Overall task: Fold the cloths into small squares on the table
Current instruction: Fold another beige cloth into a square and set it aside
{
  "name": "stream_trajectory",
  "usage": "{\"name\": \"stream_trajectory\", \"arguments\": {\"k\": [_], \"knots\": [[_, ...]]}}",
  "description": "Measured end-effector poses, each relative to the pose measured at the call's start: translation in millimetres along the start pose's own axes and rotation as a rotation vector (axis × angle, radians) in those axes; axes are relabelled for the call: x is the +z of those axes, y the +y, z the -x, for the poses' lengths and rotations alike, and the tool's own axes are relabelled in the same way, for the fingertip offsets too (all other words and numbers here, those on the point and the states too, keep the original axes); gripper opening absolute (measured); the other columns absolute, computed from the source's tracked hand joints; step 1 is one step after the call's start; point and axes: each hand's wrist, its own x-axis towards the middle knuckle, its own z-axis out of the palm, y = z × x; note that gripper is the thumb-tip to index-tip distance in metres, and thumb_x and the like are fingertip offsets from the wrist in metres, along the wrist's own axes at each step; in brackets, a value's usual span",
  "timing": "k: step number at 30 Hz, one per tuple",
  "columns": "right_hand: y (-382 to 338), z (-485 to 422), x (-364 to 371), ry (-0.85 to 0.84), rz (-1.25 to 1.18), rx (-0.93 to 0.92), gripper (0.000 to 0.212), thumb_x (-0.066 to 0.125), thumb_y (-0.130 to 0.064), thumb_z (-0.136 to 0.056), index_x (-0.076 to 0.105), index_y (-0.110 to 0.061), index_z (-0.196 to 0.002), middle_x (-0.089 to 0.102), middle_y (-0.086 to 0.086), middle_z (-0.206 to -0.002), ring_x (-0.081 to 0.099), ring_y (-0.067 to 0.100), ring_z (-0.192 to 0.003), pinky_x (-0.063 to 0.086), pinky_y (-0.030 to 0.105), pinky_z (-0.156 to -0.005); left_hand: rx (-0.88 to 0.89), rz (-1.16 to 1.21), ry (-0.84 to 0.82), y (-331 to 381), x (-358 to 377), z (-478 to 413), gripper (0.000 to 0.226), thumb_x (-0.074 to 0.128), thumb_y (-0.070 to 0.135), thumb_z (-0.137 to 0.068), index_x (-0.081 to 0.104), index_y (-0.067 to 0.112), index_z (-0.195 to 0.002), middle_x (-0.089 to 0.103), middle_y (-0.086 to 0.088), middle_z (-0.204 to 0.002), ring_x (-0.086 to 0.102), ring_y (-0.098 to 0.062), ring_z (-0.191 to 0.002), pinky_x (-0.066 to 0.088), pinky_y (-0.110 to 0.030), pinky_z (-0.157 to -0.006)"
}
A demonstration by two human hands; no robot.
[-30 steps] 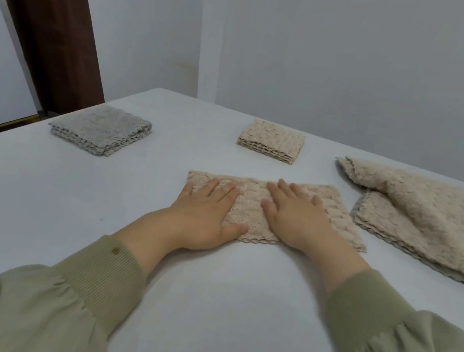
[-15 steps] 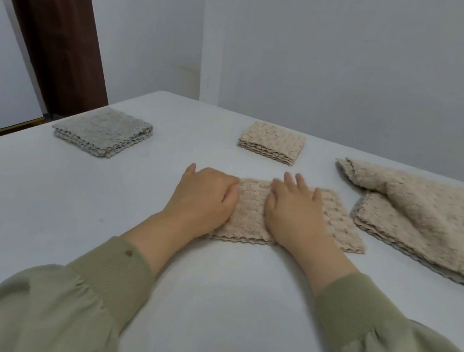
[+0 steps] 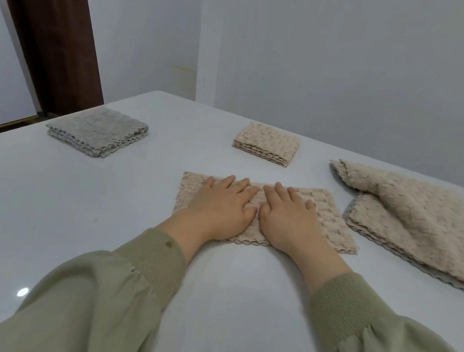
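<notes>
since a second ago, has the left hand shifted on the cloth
Yes. The left hand has slid right along the beige cloth, away from its left edge and closer to the right hand.

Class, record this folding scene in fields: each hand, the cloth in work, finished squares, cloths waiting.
left hand: flat on the beige cloth
right hand: flat on it, beside the left
beige cloth: folded rectangle, not yet square
done: grey square far left; beige square far centre
waiting: loose beige cloths at right
surface: table
</notes>
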Motion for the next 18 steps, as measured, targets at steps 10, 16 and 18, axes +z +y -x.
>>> {"name": "stream_trajectory", "arguments": {"k": [10, 16, 18], "knots": [[53, 0, -10, -0.005, -0.007, 0.169, 0.055, 0.014, -0.038, -0.098, 0.013, -0.023, -0.151, 0.007, -0.002, -0.159, 0.006, 0.018, -0.146, 0.006, 0.049, -0.116, -0.227, 0.084, -0.037, -41, -1, 16, 0.067, 0.016, 0.06, -0.095, 0.003, 0.027, -0.151, -0.004, 0.007, -0.159, -0.006, -0.017, -0.146, -0.002, -0.047, -0.116], [63, 5, -9, 0.151, -0.06, 0.17, 0.047, 0.026, -0.026, -0.096, 0.037, -0.014, -0.14, 0.036, 0.008, -0.148, 0.033, 0.024, -0.135, 0.025, 0.045, -0.109, -0.233, 0.212, 0.101, -61, 0, 20, 0.055, 0.025, 0.046, -0.099, 0.023, 0.021, -0.149, 0.022, 0.002, -0.156, 0.013, -0.017, -0.144, 0.009, -0.045, -0.117], [61, 6, -9, 0.305, -0.1, 0.187, 0.033, 0.031, -0.022, -0.093, 0.052, -0.007, -0.113, 0.055, 0.013, -0.117, 0.05, 0.032, -0.109, 0.039, 0.04, -0.086, -0.224, 0.298, 0.211, -63, -1, 19, 0.049, 0.031, 0.04, -0.099, 0.036, 0.021, -0.143, 0.038, 0.0, -0.148, 0.023, -0.02, -0.141, 0.016, -0.047, -0.115]]}}
